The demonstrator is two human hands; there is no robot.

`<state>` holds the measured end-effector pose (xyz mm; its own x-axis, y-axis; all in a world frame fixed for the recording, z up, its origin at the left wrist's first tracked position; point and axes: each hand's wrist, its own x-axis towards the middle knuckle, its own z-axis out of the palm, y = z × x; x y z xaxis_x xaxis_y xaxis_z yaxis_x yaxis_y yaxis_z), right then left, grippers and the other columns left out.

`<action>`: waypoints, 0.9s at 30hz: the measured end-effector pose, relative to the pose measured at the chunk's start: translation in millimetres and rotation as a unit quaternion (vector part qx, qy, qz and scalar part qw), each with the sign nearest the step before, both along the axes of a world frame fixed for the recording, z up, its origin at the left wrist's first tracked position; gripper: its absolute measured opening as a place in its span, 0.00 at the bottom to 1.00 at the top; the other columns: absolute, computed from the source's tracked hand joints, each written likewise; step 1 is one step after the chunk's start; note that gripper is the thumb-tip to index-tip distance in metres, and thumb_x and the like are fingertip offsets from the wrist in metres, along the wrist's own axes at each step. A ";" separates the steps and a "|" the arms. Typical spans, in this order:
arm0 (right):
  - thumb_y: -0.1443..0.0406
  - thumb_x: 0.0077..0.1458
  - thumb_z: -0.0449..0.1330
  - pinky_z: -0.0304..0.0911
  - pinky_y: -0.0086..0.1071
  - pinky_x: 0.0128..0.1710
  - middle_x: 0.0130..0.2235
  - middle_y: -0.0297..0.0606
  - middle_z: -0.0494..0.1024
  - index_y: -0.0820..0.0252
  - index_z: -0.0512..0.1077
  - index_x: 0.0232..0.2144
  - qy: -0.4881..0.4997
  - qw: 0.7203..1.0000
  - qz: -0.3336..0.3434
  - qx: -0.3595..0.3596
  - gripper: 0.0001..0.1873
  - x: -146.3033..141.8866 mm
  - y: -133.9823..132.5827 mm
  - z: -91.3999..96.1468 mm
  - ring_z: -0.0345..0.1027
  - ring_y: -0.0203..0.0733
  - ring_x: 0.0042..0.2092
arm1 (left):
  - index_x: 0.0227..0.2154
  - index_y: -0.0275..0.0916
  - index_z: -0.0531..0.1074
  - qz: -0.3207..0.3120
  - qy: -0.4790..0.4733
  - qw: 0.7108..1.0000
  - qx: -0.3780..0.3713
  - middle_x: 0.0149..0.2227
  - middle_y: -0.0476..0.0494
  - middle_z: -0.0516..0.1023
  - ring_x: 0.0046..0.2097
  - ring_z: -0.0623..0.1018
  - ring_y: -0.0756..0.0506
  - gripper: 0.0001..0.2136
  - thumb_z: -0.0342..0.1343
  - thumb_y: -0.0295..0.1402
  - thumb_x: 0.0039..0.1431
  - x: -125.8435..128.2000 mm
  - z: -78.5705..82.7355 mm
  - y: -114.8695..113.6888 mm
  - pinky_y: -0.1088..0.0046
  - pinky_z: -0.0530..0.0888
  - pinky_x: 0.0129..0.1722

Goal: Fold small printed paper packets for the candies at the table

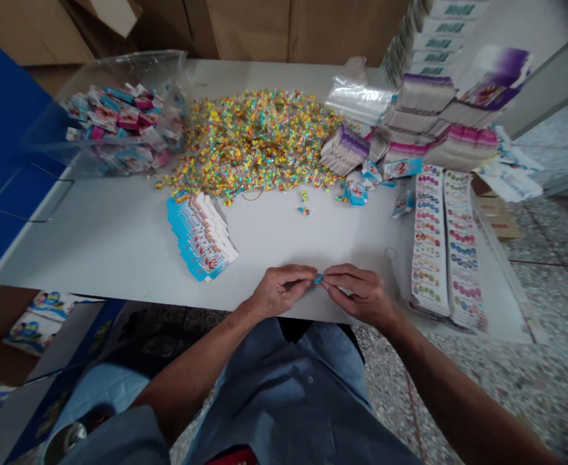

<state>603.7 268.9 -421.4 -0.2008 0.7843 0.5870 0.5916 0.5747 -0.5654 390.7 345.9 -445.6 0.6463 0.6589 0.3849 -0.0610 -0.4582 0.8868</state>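
Note:
My left hand (281, 290) and my right hand (356, 294) meet near the table's front edge. Their fingertips pinch a small blue folded piece of card (319, 278) from both sides, and the fingers hide most of it. Beyond them lies a fanned stack of blue printed cards (201, 236). Farther back is a large heap of tiny multicoloured packets (255, 145). Long printed card strips (429, 242) lie to the right of my right hand, beside a second strip (465, 252).
A transparent plastic bin (119, 123) of pink and blue packets stands at the back left of the white table (133, 239). Stacks of printed cards (424, 110) and a plastic bag (359, 100) fill the back right. Cardboard cartons stand behind and below the table, on a speckled stone floor.

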 end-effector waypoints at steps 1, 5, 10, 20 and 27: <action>0.74 0.58 0.64 0.78 0.33 0.38 0.41 0.42 0.83 0.55 0.78 0.44 -0.013 1.000 0.003 0.006 0.13 0.9 -0.7 -1.1 0.80 0.41 0.39 | 0.46 0.37 0.81 -0.002 0.000 1.000 0.031 0.47 0.36 0.84 0.47 0.84 0.46 0.10 0.57 0.29 0.67 -0.9 -0.2 1.2 0.69 0.81 0.48; 0.73 0.58 0.65 0.79 0.34 0.38 0.44 0.45 0.83 0.56 0.78 0.45 -0.050 0.998 0.003 0.029 0.14 3.3 -5.6 -7.6 0.81 0.43 0.41 | 0.47 0.39 0.81 -0.011 -0.001 0.990 0.137 0.49 0.37 0.84 0.48 0.84 0.46 0.10 0.60 0.28 0.65 -5.5 -3.2 5.8 0.67 0.81 0.50; 0.72 0.59 0.65 0.77 0.34 0.39 0.41 0.42 0.83 0.55 0.78 0.42 -0.005 1.000 -0.014 -0.024 0.11 -1.8 -8.5 -0.9 0.80 0.40 0.39 | 0.52 0.39 0.77 0.003 0.030 0.993 0.111 0.47 0.39 0.84 0.47 0.84 0.46 0.14 0.62 0.29 0.64 -6.7 -6.2 2.6 0.68 0.82 0.50; 0.70 0.60 0.63 0.73 0.31 0.34 0.34 0.36 0.82 0.56 0.77 0.34 -0.032 0.995 -0.015 -0.094 0.05 -7.2 -0.2 21.4 0.78 0.38 0.34 | 0.59 0.39 0.69 -0.003 0.007 1.000 -0.023 0.51 0.38 0.83 0.50 0.84 0.46 0.21 0.59 0.27 0.65 -4.2 -17.9 -3.2 0.66 0.82 0.52; 0.72 0.59 0.63 0.74 0.30 0.34 0.35 0.36 0.82 0.56 0.76 0.35 -0.030 0.996 -0.022 -0.080 0.05 -6.2 -0.8 15.1 0.77 0.37 0.34 | 0.62 0.41 0.68 0.004 0.014 1.000 -0.005 0.51 0.39 0.83 0.49 0.84 0.46 0.23 0.58 0.28 0.65 -5.0 -17.4 -2.1 0.67 0.82 0.52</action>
